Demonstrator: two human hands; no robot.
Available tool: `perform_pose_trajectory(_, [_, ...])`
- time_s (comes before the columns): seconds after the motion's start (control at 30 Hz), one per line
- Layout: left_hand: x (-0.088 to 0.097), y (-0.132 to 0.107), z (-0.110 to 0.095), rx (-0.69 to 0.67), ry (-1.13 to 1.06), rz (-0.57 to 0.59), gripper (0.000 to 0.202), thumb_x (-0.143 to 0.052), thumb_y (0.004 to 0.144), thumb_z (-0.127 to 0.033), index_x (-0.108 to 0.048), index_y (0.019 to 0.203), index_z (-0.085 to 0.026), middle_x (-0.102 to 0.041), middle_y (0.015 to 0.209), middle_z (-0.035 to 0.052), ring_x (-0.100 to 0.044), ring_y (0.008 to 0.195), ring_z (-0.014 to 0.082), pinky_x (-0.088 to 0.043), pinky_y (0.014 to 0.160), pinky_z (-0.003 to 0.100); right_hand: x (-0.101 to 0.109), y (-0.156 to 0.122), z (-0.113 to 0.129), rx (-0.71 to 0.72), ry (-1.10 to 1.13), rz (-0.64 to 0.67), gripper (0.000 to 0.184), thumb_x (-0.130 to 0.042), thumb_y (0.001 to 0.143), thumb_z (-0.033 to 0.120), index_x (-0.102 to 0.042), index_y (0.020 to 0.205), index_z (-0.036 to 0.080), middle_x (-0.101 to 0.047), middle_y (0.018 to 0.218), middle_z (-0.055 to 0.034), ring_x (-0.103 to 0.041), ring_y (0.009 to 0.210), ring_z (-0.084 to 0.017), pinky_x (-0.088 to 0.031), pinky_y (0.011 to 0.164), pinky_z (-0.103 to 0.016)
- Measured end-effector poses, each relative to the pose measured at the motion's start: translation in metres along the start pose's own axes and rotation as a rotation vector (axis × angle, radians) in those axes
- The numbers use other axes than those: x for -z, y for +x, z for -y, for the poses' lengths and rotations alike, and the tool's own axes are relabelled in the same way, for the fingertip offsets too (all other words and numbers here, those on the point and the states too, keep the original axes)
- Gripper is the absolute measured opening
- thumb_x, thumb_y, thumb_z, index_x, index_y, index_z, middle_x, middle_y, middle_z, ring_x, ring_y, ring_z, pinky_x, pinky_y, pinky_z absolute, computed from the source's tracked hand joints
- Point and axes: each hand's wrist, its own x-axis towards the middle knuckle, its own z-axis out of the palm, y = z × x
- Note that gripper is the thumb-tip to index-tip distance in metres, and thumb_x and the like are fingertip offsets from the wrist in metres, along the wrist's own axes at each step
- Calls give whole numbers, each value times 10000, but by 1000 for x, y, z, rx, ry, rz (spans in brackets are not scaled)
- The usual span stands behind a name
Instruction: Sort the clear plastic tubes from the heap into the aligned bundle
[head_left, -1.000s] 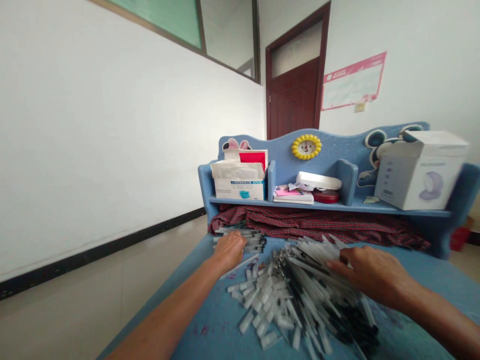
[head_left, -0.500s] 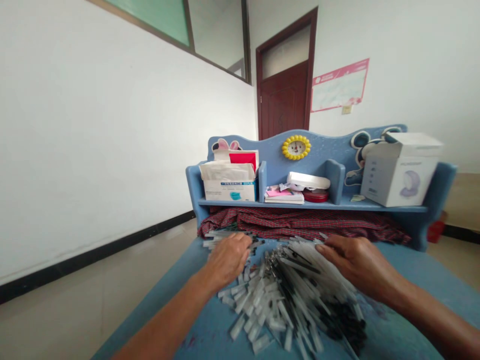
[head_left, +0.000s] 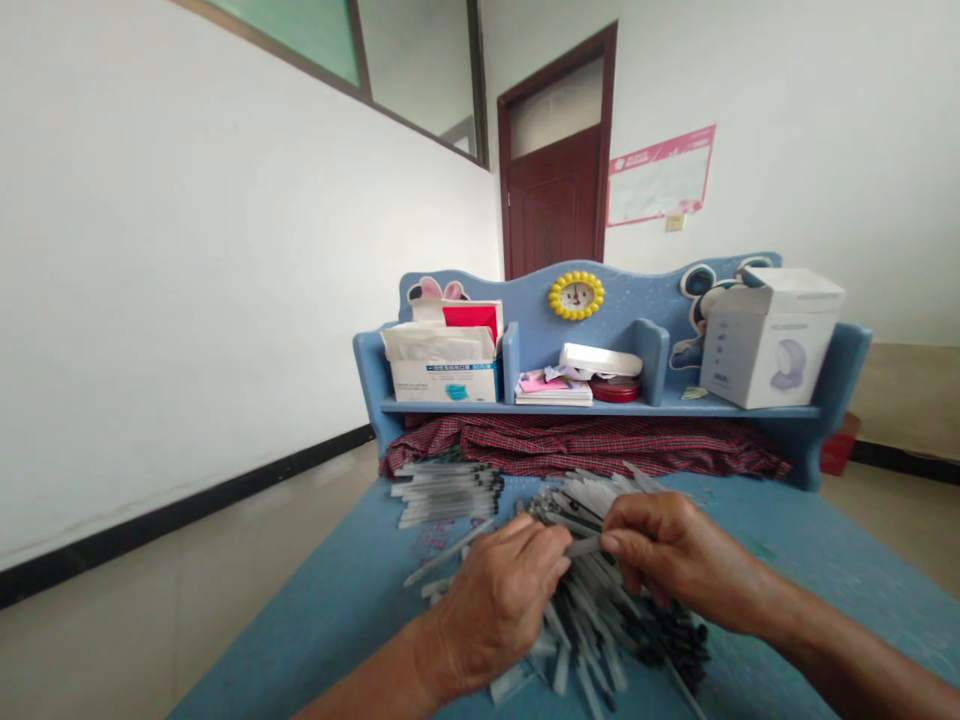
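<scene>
Over the blue tabletop (head_left: 315, 600), at the middle of the pile: both hands close together, nearly touching. Heap of thin clear plastic tubes with black ends (head_left: 577, 510) spread loosely under and between the hands, tubes lying every which way. Left hand (head_left: 499, 605) curled down on top of the heap, fingers (head_left: 536, 545) bent in toward the palm; whether it has hold of any tubes is hidden, so cannot tell. Right hand (head_left: 675, 560) nearly closed, fingertips (head_left: 619, 545) pinched on one tube (head_left: 583, 546), free end poking out toward the left hand, just short of it. Neat bundle of parallel tubes (head_left: 446, 493) well left of the right hand, apart from the heap, near the table's far edge. One loose tube (head_left: 450, 552) slanting just beside the left hand. Further back: red plaid cloth (head_left: 585, 447) bunched under a blue shelf unit (head_left: 600, 408) — on it, a face-mask box (head_left: 442, 380), a yellow flower-shaped clock (head_left: 575, 295) and a white carton (head_left: 769, 340).
</scene>
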Motion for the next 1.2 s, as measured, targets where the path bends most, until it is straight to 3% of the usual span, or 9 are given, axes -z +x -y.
perform_pose_trajectory(0.1, [0,-3,-1,19,-37,45,152,-375,916,-126,-515,860,-148,-553,706,27,-492,654,157,-377,575,252,2,0,-1,6,44,60,169,-519,829,291,-534,724,160,-554,578,17,-492,447,-78,-344,417,-175])
perform_pose_trajectory(0.27, [2,-8,0,82,-106,132,189,-353,924,-155,-535,876,-148,-577,739,34,-520,674,154,-378,607,254,3,0,-3,93,-128,52,139,-502,822,198,-563,702,161,-542,572,25,-515,491,-79,-355,450,-167])
perform_pose_trajectory(0.5, [23,-1,-2,290,-510,393,272,-332,950,-248,-555,812,-175,-565,654,-36,-546,608,87,-392,587,177,9,-8,8,185,-175,96,146,-534,844,263,-583,745,168,-528,548,35,-524,492,-87,-359,462,-172])
perform_pose_trajectory(0.63, [25,0,-3,283,-399,314,228,-371,930,-243,-567,834,-178,-550,681,-29,-536,645,96,-372,592,183,9,-9,8,179,-196,74,304,-474,888,368,-560,681,163,-502,536,31,-480,466,-74,-322,430,-172])
perform_pose_trajectory(0.7, [23,-1,-3,266,-335,282,219,-376,926,-244,-570,846,-181,-547,689,-24,-527,653,102,-365,595,190,8,-8,7,168,-212,65,340,-430,908,348,-532,642,163,-496,532,29,-465,458,-70,-317,429,-172])
perform_pose_trajectory(0.9, [19,-2,-2,264,-317,301,230,-356,931,-250,-559,845,-183,-543,677,-22,-524,646,110,-368,589,196,4,-5,2,107,-22,103,37,-547,805,192,-514,811,176,-507,608,46,-501,514,-82,-358,453,-168])
perform_pose_trajectory(0.97, [18,-2,0,282,-318,297,232,-353,933,-253,-557,846,-182,-551,690,-20,-528,658,111,-371,600,198,4,-3,-1,86,-5,72,121,-593,795,246,-518,859,178,-509,615,49,-498,514,-80,-348,438,-160])
perform_pose_trajectory(1.1, [17,-4,1,302,-308,275,231,-360,934,-259,-552,829,-183,-546,691,-24,-527,663,108,-368,609,200,1,-2,-3,101,-105,33,307,-452,897,359,-494,661,167,-485,544,37,-445,435,-54,-293,391,-154])
perform_pose_trajectory(1.2, [16,-4,1,304,-309,283,230,-358,931,-252,-549,823,-182,-539,681,-25,-524,655,108,-366,602,200,-1,-2,-2,70,-4,62,130,-523,856,289,-501,784,182,-502,567,55,-459,438,-58,-310,396,-151])
